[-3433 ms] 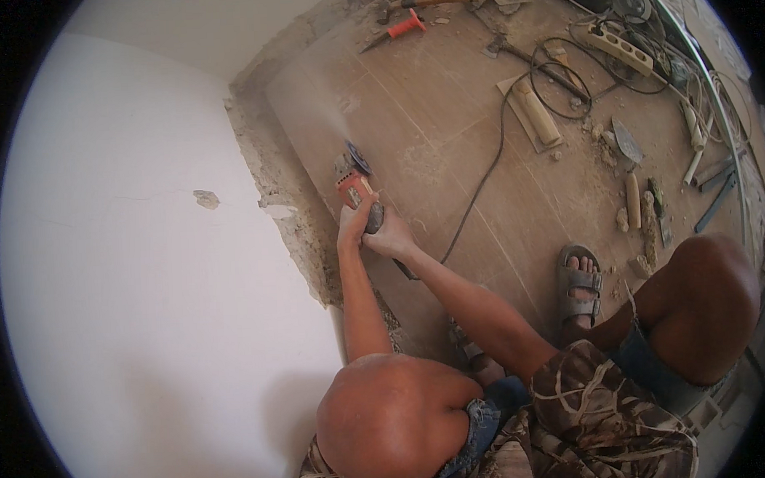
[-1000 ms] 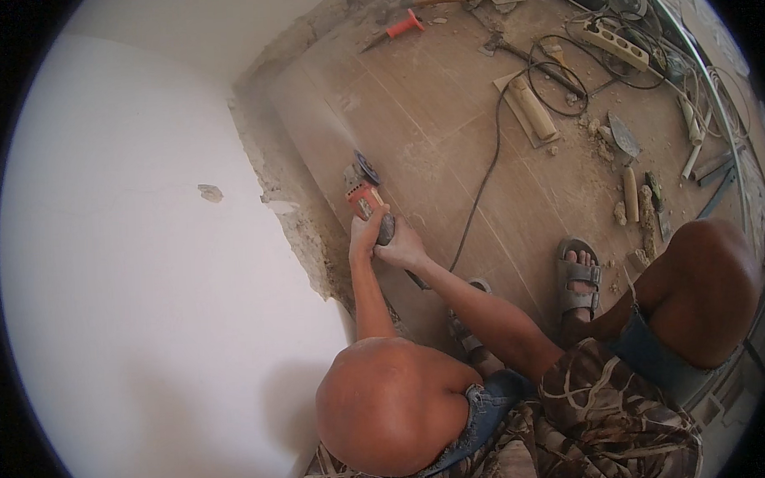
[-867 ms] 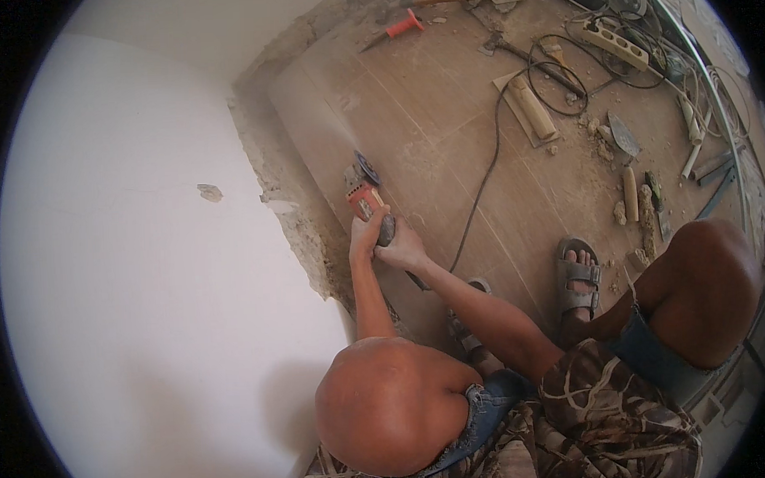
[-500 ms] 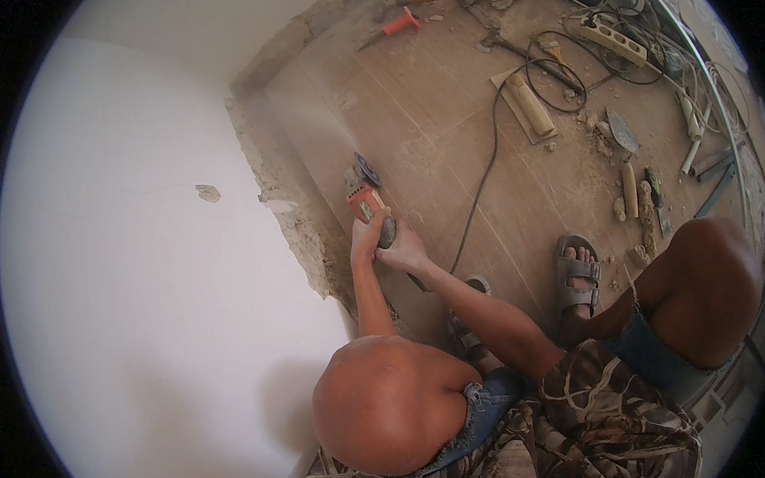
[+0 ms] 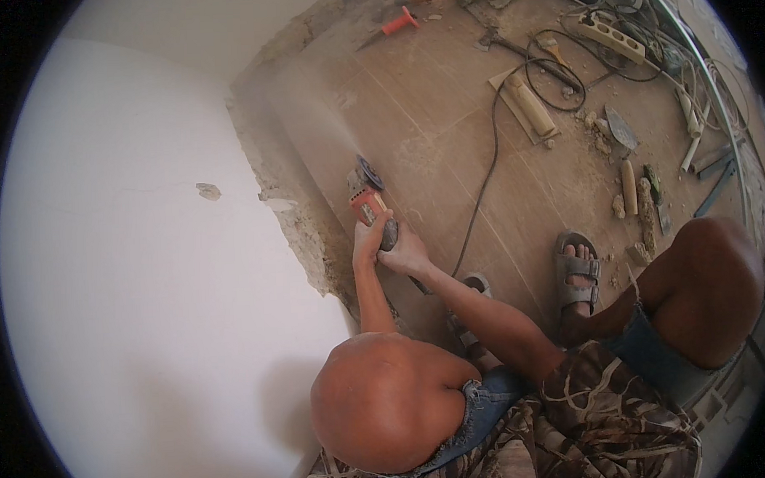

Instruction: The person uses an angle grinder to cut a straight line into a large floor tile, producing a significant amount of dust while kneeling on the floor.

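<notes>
A red and grey angle grinder (image 5: 368, 206) is held low over the tiled floor (image 5: 436, 195), beside the broken foot of the white wall. Its dark disc (image 5: 368, 172) tilts at the far end, and a plume of dust flies from it away from me. My left hand (image 5: 369, 238) is closed around the grinder's body. Behind it, my right hand (image 5: 407, 253) grips the dark rear handle. Whether the disc touches the floor, I cannot tell.
A black cord (image 5: 486, 175) runs across the tiles. To the right lie a plastering float (image 5: 530, 107), a trowel (image 5: 621, 129), a power strip (image 5: 611, 37) and rubble. Farther off is a red-handled chisel (image 5: 398, 23). The white wall (image 5: 147, 247) bounds the left side.
The grinder and both hands have shifted very slightly to the right and nearer to me. Dust still streams from the disc.
</notes>
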A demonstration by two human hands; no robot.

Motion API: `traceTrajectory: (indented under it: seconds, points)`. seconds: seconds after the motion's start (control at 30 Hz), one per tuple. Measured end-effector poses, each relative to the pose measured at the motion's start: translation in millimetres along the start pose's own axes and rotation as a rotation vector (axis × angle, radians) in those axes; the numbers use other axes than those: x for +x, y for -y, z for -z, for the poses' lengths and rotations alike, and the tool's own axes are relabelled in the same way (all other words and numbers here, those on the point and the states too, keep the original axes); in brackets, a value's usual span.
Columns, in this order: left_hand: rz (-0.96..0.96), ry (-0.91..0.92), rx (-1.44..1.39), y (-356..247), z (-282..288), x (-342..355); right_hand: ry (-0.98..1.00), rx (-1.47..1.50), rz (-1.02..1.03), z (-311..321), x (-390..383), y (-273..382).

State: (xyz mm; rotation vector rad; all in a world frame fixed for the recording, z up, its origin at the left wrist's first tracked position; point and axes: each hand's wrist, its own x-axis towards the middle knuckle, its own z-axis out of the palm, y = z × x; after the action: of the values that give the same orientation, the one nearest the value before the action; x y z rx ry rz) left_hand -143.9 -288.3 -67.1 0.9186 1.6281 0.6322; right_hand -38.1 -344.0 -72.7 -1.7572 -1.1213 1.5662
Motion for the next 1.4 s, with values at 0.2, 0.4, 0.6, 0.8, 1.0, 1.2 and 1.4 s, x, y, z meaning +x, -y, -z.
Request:
traceTrajectory:
  seconds: [0.2,0.4,0.6,0.8,1.0,1.2,1.4]
  points:
    - [-0.064,-0.029,0.021,8,1,1,-0.022,-0.009,0.056,-3,-2,-7]
    - [-0.105,-0.038,0.007,19,0,-2,-0.034,-0.002,0.112,-1,-10,-9]
    - [-0.206,-0.104,-0.229,17,39,27,0.007,-0.039,0.266,10,-10,41]
    - [-0.057,-0.011,-0.45,-79,9,-1,-0.027,-0.029,0.39,39,16,72]
    - [-0.117,-0.043,-0.507,-103,19,-4,0.287,-0.08,0.566,82,6,39]
    - [-0.024,-0.138,-0.476,-98,16,0,0.876,-1.101,0.648,211,24,-4]
    - [0.052,-0.147,-0.504,-113,16,-26,0.739,-1.329,0.827,374,169,7]
